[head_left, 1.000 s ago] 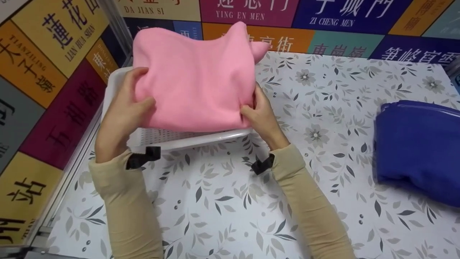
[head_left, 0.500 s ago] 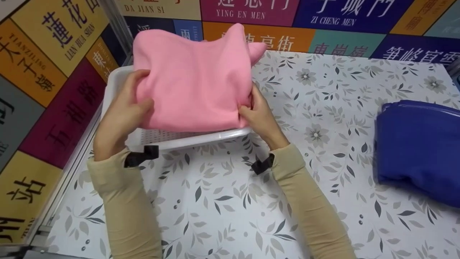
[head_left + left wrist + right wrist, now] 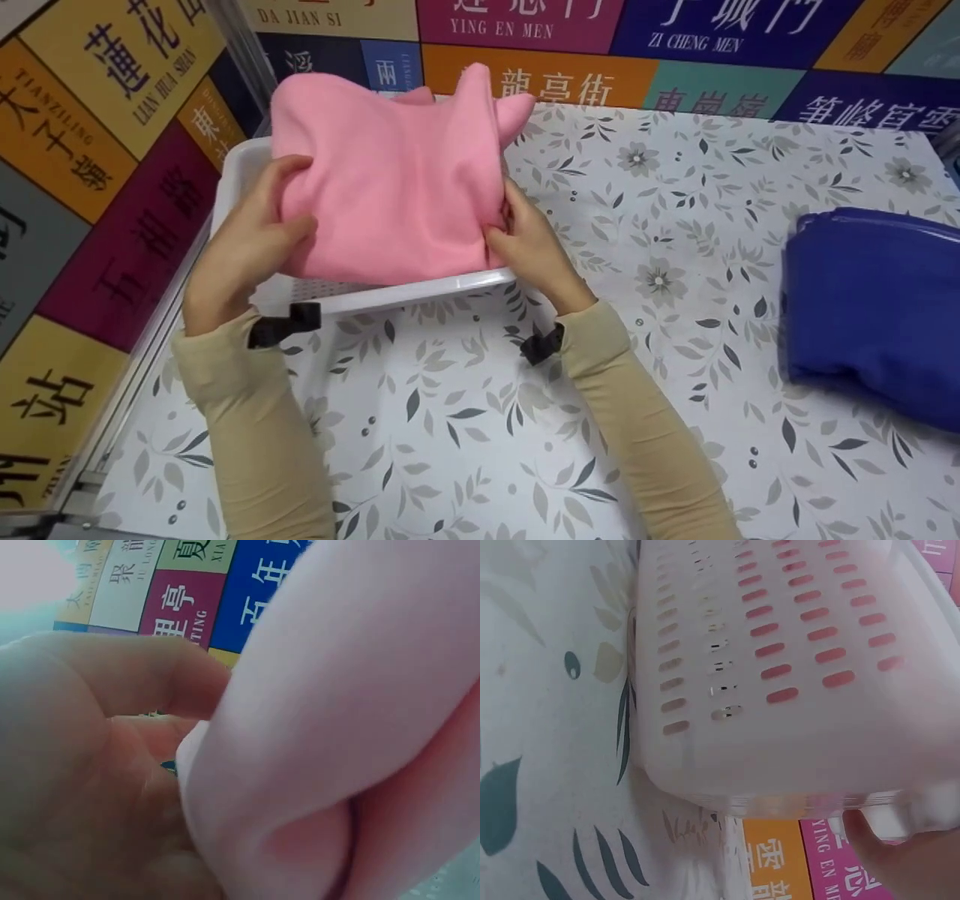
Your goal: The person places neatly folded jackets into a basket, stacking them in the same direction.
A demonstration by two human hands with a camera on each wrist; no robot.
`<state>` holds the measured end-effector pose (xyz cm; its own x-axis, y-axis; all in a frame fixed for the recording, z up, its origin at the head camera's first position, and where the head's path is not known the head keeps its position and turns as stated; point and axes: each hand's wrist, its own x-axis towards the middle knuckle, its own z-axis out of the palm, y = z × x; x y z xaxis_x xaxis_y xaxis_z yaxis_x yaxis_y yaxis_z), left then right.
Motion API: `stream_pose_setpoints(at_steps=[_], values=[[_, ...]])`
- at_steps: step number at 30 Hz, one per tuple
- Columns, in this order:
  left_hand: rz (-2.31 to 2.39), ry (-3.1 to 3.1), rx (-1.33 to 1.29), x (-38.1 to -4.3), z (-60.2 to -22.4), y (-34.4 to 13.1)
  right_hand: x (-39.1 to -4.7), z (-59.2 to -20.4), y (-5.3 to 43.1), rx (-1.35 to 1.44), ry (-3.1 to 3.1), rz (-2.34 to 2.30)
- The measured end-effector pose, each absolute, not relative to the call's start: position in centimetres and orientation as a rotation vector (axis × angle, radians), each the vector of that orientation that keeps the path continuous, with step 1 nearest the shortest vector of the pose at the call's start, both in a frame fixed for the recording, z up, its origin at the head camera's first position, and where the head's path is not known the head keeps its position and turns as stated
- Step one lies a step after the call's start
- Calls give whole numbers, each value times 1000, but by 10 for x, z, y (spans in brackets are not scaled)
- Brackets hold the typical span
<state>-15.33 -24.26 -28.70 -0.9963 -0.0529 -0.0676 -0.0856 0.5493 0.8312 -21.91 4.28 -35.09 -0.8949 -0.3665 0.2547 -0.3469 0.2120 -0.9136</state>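
Observation:
A folded pink piece of soft cloth (image 3: 390, 180) is over and partly inside a white slotted plastic basket (image 3: 420, 289) at the back left. My left hand (image 3: 251, 232) grips its left side, thumb on the front. On the right side, my right hand (image 3: 536, 244) pinches the cloth's lower corner between thumb and fingers. In the left wrist view, a thick fold of the cloth (image 3: 330, 690) lies beside the palm. The right wrist view shows the basket wall (image 3: 780, 742), with pink showing through its slots. Whether the cloth touches the basket floor is hidden.
A folded dark blue cloth bundle (image 3: 870, 315) lies at the right of the table (image 3: 465, 450), which has a leaf-patterned cover. Panels with coloured lettering (image 3: 712, 45) rise along the back and left edges, close to the basket.
Both hands have lowered the pink cloth a little and shifted it slightly left, toward the basket. Its top edge sits lower against the back panels. The blue bundle has not moved.

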Motion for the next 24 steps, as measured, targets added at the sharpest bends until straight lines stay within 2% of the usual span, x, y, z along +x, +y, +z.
stream_pose_setpoints(at_steps=[7,24], values=[[1425,2729,-94,-156,-290,-243,-229,-365,44,-707,2567,-1678],[1299,2667,50,-157,-301,-255,-230,-366,42,-822,2730,-1529]])
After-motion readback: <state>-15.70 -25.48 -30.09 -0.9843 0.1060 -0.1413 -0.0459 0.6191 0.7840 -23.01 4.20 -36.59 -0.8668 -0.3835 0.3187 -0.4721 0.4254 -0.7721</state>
